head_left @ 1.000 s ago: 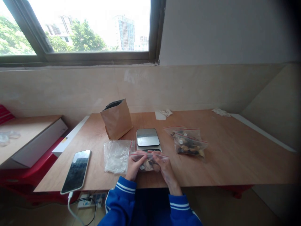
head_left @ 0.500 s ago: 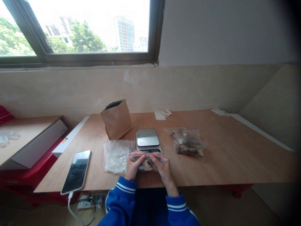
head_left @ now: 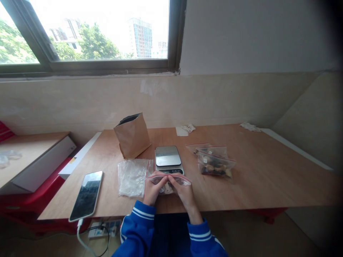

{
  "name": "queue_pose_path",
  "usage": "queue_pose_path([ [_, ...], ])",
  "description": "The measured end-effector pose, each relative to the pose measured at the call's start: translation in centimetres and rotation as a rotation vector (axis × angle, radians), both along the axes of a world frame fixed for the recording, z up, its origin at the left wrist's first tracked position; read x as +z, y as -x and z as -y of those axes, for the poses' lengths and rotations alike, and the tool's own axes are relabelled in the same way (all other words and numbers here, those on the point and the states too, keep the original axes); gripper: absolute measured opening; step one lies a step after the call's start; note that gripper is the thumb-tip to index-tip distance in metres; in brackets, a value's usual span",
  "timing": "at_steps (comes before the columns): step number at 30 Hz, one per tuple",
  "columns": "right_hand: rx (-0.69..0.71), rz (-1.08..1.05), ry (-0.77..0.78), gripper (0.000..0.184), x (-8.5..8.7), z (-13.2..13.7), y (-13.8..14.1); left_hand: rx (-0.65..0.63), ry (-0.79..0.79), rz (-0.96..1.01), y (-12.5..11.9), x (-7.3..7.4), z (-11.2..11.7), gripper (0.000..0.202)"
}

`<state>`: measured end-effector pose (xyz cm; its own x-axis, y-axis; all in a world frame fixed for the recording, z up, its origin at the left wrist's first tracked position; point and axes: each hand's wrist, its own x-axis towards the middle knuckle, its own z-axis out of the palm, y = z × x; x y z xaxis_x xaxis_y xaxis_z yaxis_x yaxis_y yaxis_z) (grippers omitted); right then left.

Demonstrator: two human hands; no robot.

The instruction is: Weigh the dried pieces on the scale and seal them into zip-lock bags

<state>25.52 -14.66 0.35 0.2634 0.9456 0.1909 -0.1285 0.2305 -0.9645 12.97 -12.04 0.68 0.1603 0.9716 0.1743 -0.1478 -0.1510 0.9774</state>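
Both my left hand (head_left: pixel 153 190) and my right hand (head_left: pixel 184 190) are closed on the red-edged top of a clear zip bag (head_left: pixel 168 188). The thumbs meet near the middle of its seal. Pale and dark dried pieces show inside the bag, partly hidden by my fingers. Just beyond the bag is a kitchen scale (head_left: pixel 168 157), its steel plate bare and its display partly covered. A stack of flat clear zip bags (head_left: pixel 132 178) lies beside my left hand. Off to the right, filled zip bags (head_left: pixel 216 166) overlap on the table.
An open brown paper pouch (head_left: pixel 132 137) stands behind the flat bags. A phone (head_left: pixel 87 194) with a white cable (head_left: pixel 79 232) lies at the table's (head_left: pixel 257 182) left front edge. Crumpled tissue (head_left: pixel 188 128) lies at the back. A second table (head_left: pixel 29 150) is at the left.
My thumbs have come together at the middle of the bag's top edge; before, they were apart. The bag's right side of the opening bows more now. The other things stay in place.
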Motion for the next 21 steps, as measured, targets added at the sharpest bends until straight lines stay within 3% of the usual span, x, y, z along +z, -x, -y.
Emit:
queue_pose_path([
  [3,-0.060,0.031,-0.027,0.023,0.0,0.0,0.3,0.047,-0.004,-0.016,0.0,0.1,0.0,0.015],
  [7,-0.022,0.010,0.002,0.027,-0.2,-0.1,0.5,0.098,0.020,0.021,0.2,0.1,-0.1,0.015],
  [13,-0.006,-0.097,0.131,0.050,-0.8,-0.2,0.6,0.107,0.177,0.119,0.5,-0.1,-0.2,0.023],
  [18,0.046,-0.230,0.236,0.080,-0.6,-0.2,0.6,0.155,0.271,0.246,0.2,-0.5,-0.3,0.034],
  [21,0.061,-0.249,0.210,0.079,-0.3,0.0,0.4,0.220,0.256,0.280,0.1,-0.9,-0.6,0.036],
])
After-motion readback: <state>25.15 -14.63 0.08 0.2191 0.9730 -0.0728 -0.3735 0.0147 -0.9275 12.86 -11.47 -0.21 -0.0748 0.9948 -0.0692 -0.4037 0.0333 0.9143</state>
